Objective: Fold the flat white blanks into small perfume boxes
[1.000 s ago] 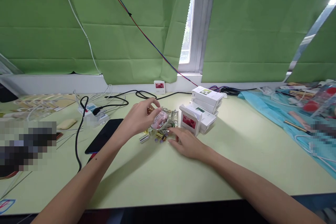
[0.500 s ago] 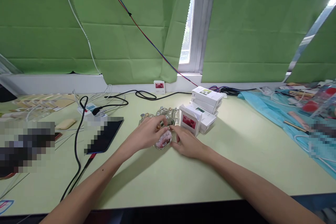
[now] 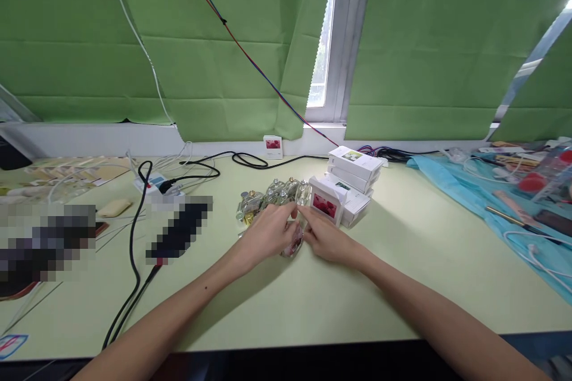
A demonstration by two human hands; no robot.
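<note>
A small round clear bottle (image 3: pixel 292 243) with a pink and red print stands at the middle of the table, partly covered by my fingers. My left hand (image 3: pixel 270 231) is closed over its top and left side. From the right, my right hand (image 3: pixel 331 239) has its thumb and index finger against the bottle, the index fingertip meeting my left fingers at the top. Just behind, several similar clear bottles (image 3: pixel 277 191) with gold and silver caps are bunched together. A white box (image 3: pixel 325 205) with a red picture stands close behind my right hand.
Several white boxes (image 3: pixel 355 164) are stacked behind the upright one. A smaller box (image 3: pixel 273 146) stands by the wall. At left are black cables (image 3: pixel 133 250), a power strip (image 3: pixel 156 183) and a blurred dark device (image 3: pixel 183 229). Blue sheeting (image 3: pixel 451 184) with clutter lies at right.
My left hand has moved right and curled over the bottle, hiding more of its print. The bottle has shifted slightly right. My right fingers have come closer to my left.
</note>
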